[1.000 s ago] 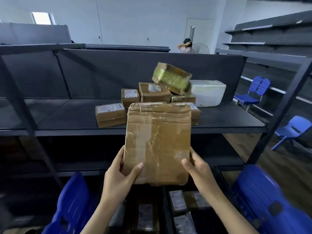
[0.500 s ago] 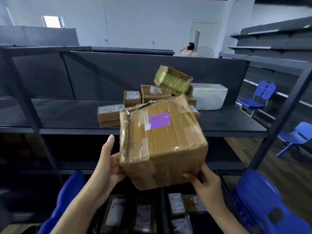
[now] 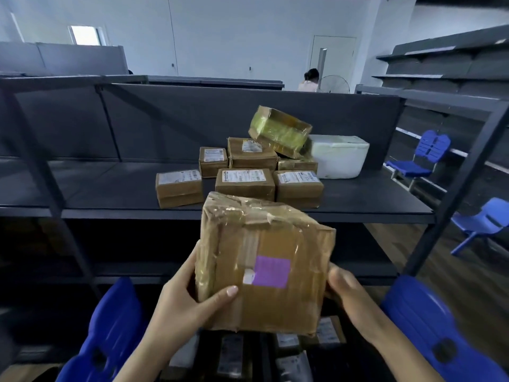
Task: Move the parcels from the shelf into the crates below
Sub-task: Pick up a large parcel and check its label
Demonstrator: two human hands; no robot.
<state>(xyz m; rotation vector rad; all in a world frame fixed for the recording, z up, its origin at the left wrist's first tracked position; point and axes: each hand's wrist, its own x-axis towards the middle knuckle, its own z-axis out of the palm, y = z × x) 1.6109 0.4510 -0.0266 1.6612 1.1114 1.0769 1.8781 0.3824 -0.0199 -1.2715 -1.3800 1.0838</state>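
A large taped cardboard parcel (image 3: 264, 266) with a purple sticker is held in front of me, below the shelf edge. My left hand (image 3: 190, 304) grips its left side, thumb across the front. My right hand (image 3: 349, 296) holds its right side. On the dark shelf (image 3: 110, 188) lie several smaller labelled parcels (image 3: 245, 183), a yellow-taped box (image 3: 279, 130) tilted on top of them, and a white foam box (image 3: 338, 155). Below, dark crates (image 3: 264, 359) hold several parcels, mostly hidden by the held parcel.
Blue plastic chair backs stand at lower left (image 3: 110, 334) and lower right (image 3: 440, 334). More blue chairs (image 3: 421, 158) stand to the right, by grey shelving. A slanted shelf post (image 3: 462, 177) rises on the right. A person (image 3: 309, 81) stands far behind the shelf.
The parcel has been turned in my hands and lowered, so the purple sticker now faces me. More parcels on the shelf show above it.
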